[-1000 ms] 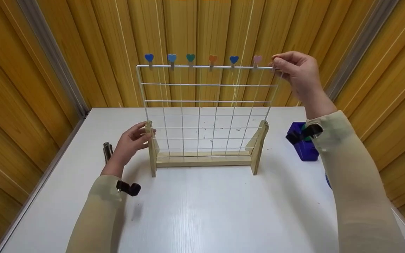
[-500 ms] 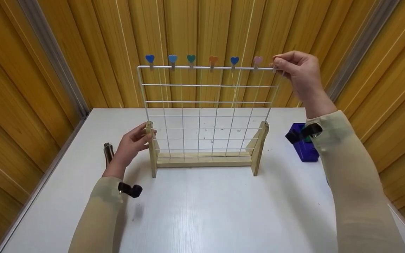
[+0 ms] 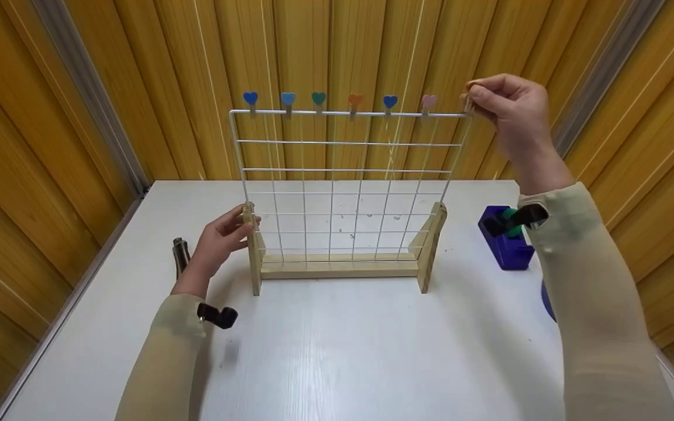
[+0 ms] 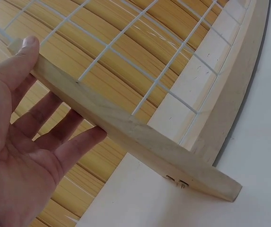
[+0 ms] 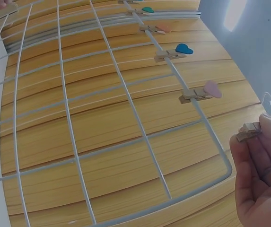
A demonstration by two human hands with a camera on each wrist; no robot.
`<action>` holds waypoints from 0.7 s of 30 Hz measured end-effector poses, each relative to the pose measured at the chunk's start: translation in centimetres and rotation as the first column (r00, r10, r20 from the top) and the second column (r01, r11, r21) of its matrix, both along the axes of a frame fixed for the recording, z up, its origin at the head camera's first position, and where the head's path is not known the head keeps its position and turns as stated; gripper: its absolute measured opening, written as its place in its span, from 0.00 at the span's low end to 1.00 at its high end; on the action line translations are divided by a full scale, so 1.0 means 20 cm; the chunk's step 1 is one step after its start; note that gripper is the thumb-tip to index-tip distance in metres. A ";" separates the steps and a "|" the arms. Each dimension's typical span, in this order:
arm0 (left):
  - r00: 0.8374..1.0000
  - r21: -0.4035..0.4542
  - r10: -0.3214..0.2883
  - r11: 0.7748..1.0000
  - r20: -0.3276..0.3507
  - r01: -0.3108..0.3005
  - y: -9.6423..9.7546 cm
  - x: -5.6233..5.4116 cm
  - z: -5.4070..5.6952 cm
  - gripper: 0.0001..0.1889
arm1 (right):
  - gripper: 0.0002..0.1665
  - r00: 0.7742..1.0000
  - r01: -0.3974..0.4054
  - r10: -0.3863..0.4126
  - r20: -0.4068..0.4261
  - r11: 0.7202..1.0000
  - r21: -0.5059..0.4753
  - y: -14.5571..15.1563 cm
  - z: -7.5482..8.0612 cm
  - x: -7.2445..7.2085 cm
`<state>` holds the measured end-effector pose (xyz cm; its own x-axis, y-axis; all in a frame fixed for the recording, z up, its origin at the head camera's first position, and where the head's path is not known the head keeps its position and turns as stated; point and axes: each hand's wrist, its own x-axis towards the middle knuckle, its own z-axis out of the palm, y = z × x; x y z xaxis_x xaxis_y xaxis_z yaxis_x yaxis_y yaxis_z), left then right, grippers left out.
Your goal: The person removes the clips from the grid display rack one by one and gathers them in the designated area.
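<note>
A white wire grid (image 3: 296,111) stands upright in a light wooden stand (image 3: 340,270). My left hand (image 3: 217,240) grips the stand's left upright, thumb on its near face and fingertips along the outer edge in the left wrist view. My right hand (image 3: 518,114) is by the grid's top right corner. Between thumb and fingers it pinches a small wooden clothespin (image 5: 249,131), which hangs apart from the wire in the right wrist view. Several clothespins with heart tops line the top bar; the nearest to this hand is the pink heart clothespin (image 5: 199,93).
A dark blue tape dispenser (image 3: 504,248) stands on the white table (image 3: 337,351), beneath my right forearm. Partly behind that sleeve is another blue thing (image 3: 547,301). A dark metallic object (image 3: 180,254) lies left of my left wrist. Wood-patterned walls (image 3: 343,52) enclose the back and sides.
My right hand has shifted right and slightly up, taking the clothespin from the top bar toward the corner. My left hand keeps its grip on the upright.
</note>
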<state>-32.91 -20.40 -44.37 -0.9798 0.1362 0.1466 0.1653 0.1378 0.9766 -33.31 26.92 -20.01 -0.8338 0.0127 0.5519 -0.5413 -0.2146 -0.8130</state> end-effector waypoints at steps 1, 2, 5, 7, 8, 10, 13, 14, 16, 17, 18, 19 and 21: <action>1.000 0.007 0.000 1.000 0.002 0.000 0.00 0.00 0.00 0.34 | 0.04 1.000 -0.003 0.003 -0.009 1.000 -0.002 0.00 0.00 0.01; 1.000 0.005 0.000 1.000 0.001 0.000 0.00 0.00 0.00 0.34 | 0.04 1.000 -0.007 0.007 -0.017 1.000 -0.004 0.00 0.00 0.02; 1.000 0.017 0.002 1.000 0.007 -0.002 0.00 -0.01 0.00 0.35 | 0.05 0.999 -0.005 0.006 -0.048 1.000 0.010 -0.01 -0.01 0.05; 1.000 0.017 0.000 1.000 0.007 0.000 0.00 -0.01 0.00 0.35 | 0.04 0.998 -0.012 0.013 -0.058 1.000 0.014 -0.02 -0.02 0.08; 1.000 0.015 -0.001 1.000 0.006 0.001 0.00 -0.01 0.00 0.35 | 0.04 0.998 -0.021 0.022 -0.062 1.000 0.015 -0.03 -0.03 0.09; 1.000 0.013 0.002 1.000 0.001 -0.002 0.00 0.00 0.00 0.35 | 0.04 0.997 -0.048 0.049 -0.067 0.999 0.015 -0.04 -0.04 0.11; 1.000 0.003 0.006 1.000 -0.002 -0.006 0.00 0.00 0.00 0.34 | 0.05 0.993 -0.088 0.090 -0.071 0.996 0.021 -0.07 -0.08 0.15; 1.000 0.000 0.008 1.000 -0.003 -0.008 0.00 0.00 0.00 0.34 | 0.05 0.993 -0.097 0.099 -0.069 0.995 0.027 -0.08 -0.10 0.16; 1.000 0.006 0.010 1.000 -0.001 -0.010 0.00 0.00 0.00 0.34 | 0.06 0.993 -0.096 0.100 -0.061 0.994 0.055 -0.10 -0.14 0.19; 1.000 0.006 0.009 1.000 -0.001 -0.009 0.00 0.00 0.00 0.34 | 0.07 0.994 -0.090 0.094 -0.054 0.993 0.072 -0.11 -0.16 0.21; 1.000 0.006 0.010 1.000 -0.001 -0.010 0.00 0.00 0.00 0.34 | 0.07 0.995 -0.088 0.092 -0.046 0.992 0.090 -0.11 -0.18 0.22; 1.000 0.001 0.008 1.000 -0.003 -0.008 0.00 0.00 0.00 0.34 | 0.08 0.995 -0.083 0.087 -0.038 0.991 0.109 -0.12 -0.21 0.23; 1.000 0.006 0.010 1.000 -0.003 -0.010 0.00 0.00 -0.01 0.34 | 0.09 0.996 -0.085 0.089 -0.021 0.985 0.152 -0.14 -0.26 0.25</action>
